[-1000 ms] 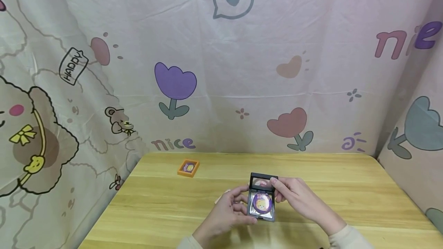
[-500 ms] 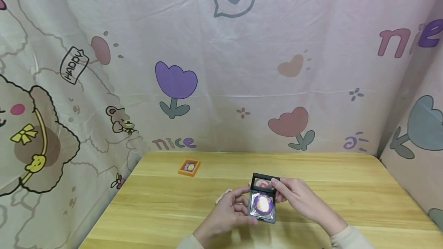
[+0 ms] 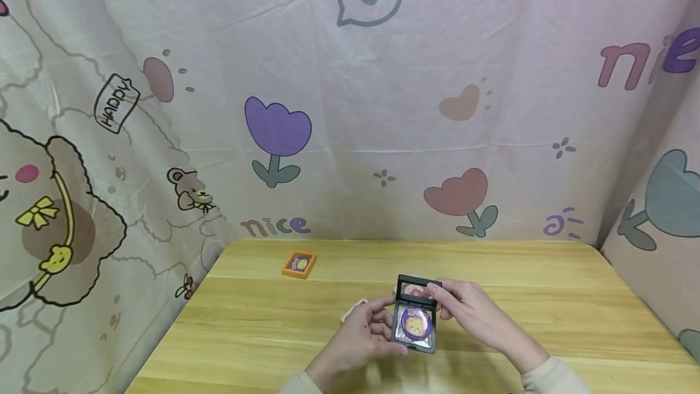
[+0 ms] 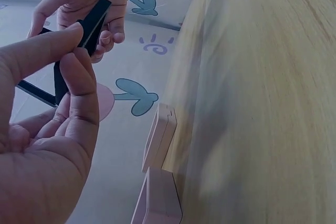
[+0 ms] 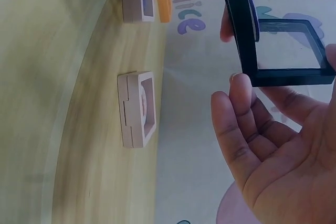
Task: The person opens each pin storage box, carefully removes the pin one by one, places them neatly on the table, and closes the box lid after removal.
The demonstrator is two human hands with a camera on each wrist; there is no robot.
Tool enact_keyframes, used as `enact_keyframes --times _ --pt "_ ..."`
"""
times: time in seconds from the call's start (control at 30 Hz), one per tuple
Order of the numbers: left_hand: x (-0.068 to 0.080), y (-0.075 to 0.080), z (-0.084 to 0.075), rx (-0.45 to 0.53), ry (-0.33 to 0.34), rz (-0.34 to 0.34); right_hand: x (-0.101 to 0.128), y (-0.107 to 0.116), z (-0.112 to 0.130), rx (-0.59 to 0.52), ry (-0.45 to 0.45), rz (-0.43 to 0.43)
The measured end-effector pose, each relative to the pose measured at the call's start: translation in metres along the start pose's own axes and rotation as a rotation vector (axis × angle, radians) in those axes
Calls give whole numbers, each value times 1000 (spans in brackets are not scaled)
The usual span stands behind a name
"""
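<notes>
Over table (image 3: 525, 272) middle | both hands' fingers pinch black case (image 3: 414, 325) edges; orange case (image 3: 298, 264) well apart

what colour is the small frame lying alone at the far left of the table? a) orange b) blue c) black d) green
a: the orange frame lies by itself on the wooden table, while the black case is held open between the left hand and the right hand.

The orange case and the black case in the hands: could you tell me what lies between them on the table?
Bare wood in the head view between orange case and black case.
</notes>
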State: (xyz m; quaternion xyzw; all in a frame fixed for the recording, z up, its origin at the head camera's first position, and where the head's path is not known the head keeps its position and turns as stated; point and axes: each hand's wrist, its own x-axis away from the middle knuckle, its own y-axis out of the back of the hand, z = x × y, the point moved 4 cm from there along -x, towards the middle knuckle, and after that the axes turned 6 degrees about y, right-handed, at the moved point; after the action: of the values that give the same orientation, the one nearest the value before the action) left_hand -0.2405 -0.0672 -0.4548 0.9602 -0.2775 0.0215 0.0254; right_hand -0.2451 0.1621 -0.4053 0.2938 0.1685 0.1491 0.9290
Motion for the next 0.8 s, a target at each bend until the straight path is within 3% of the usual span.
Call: enact_keyframes --times 0.23,0.53,0.8 --pt "1 3 0 43 38 57 -1 -1 -2 -13 13 -14" --pt "-4 7 8 140 92 -103 -2 -12 -1 -92 62 40" --pt "-4 8 7 143 91 -80 -3 -17 0 -99 63 83"
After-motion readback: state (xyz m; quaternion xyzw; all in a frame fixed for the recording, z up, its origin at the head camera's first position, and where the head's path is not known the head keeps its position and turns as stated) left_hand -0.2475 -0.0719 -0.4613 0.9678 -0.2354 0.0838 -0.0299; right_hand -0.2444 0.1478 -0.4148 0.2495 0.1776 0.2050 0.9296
